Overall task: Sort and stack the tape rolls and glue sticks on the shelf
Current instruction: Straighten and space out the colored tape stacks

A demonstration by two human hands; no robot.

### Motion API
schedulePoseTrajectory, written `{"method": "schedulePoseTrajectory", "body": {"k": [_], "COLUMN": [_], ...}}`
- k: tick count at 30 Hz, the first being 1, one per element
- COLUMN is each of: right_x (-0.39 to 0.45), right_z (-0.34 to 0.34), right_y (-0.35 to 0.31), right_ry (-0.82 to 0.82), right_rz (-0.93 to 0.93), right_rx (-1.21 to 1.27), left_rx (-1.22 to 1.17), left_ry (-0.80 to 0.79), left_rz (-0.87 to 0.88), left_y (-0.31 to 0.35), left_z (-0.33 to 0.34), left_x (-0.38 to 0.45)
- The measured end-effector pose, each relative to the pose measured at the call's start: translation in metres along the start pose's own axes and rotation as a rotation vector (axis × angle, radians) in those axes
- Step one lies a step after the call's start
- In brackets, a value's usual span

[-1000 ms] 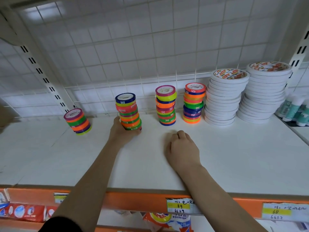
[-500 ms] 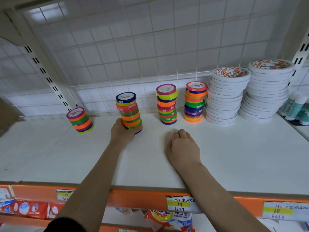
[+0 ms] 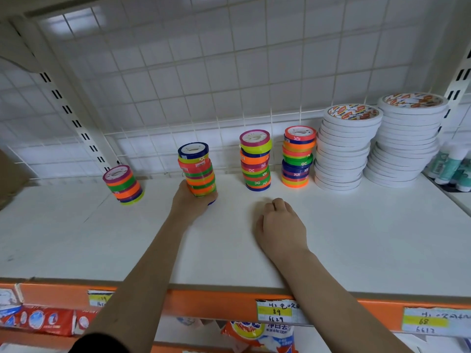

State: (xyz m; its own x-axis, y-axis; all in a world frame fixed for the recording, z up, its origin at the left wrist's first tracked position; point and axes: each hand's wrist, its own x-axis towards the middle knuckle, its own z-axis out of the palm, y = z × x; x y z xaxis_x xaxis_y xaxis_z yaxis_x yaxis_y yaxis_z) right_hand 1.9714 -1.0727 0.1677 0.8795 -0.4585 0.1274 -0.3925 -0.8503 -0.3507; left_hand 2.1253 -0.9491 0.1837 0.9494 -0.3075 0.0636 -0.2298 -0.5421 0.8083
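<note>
White shelf (image 3: 331, 238) with wire grid back (image 3: 204, 85), orange price rail (image 3: 216, 301) along front edge. Largest items: two tall stacks of white tape rolls at right, one at far right (image 3: 407, 146) and one just left of it (image 3: 344, 154), both leaning a bit. Then four stacks of small coloured tape rolls along the back: rightmost (image 3: 297, 159) touching or nearly touching the white stack, next (image 3: 254, 161), then the held stack (image 3: 197, 171), then a short leaning stack (image 3: 125, 184) well apart at left. Glue sticks (image 3: 451, 164) at far right edge, partly cut off. Left hand (image 3: 191, 200) grips the base of the held stack, fingers curled round the bottom rolls, fingertips hidden behind them; a blue roll peeks out under the hand. Right hand (image 3: 280, 225) rests on the shelf in a loose fist, fingers curled under, holding nothing seen. Step looks like sliding or squaring this stack into the row. To do it well: keep the grip low, push slowly so the offset upper rolls don't topple, bring the free hand up to steady the top, line it up beside the neighbouring stack near the grid
</note>
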Motion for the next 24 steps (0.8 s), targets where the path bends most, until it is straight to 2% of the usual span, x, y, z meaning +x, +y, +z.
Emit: {"method": "schedulePoseTrajectory", "body": {"k": [5,9,17,24], "right_x": [0.0005,0.0002,-0.0003,-0.0004], "right_z": [0.0003,-0.0001,-0.0003,-0.0001], "right_y": [0.0001,0.0003,0.0000,-0.0002], "right_ry": [0.008,0.015,0.016,0.021], "right_rz": [0.003,-0.001,0.004,0.005], "right_rx": [-0.001,0.001,-0.002,-0.007], "left_rx": [0.027,0.029,-0.143,-0.150], "left_ry": [0.097,0.082,0.111,0.130], "left_rz": [-0.049,-0.042,0.013,-0.097], "left_y": [-0.0013,-0.0022,-0.0033,-0.0036], "left_z": [0.0075,0.0081,0.0053,0.0064], "left_x": [-0.0001,0.0003,-0.0043,-0.0004]}}
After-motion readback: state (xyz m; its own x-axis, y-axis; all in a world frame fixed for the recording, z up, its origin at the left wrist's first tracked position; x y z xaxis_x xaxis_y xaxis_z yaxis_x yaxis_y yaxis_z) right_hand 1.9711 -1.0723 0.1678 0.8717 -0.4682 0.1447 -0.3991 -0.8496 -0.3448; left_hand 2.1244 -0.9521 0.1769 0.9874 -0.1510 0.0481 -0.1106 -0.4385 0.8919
